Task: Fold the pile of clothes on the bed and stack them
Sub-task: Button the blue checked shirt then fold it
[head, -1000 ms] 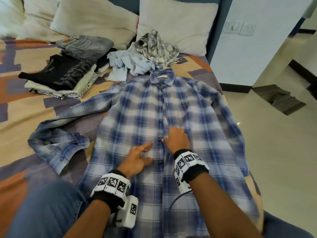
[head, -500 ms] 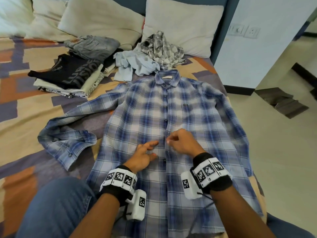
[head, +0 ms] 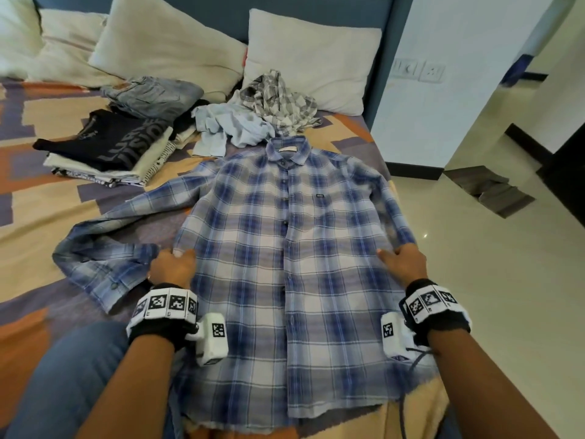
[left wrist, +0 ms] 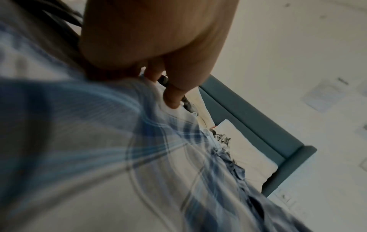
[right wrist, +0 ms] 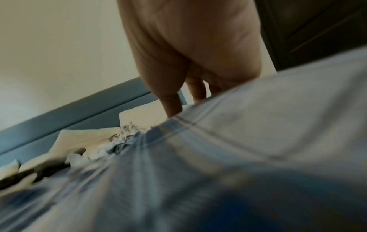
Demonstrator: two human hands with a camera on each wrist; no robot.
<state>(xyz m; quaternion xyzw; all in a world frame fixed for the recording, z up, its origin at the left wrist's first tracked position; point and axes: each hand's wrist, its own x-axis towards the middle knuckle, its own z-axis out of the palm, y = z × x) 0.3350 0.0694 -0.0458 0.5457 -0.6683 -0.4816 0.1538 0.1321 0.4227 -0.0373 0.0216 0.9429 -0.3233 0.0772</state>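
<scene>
Left hand (head: 173,268), right hand (head: 402,264) gripping plaid shirt (head: 285,264) side edges.

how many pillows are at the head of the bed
4 in the head view: one at the far left corner, one lying flatter beside it, one leaning behind the folded stack, one behind the unfolded pile. More may lie beyond the frame's left edge.
</scene>
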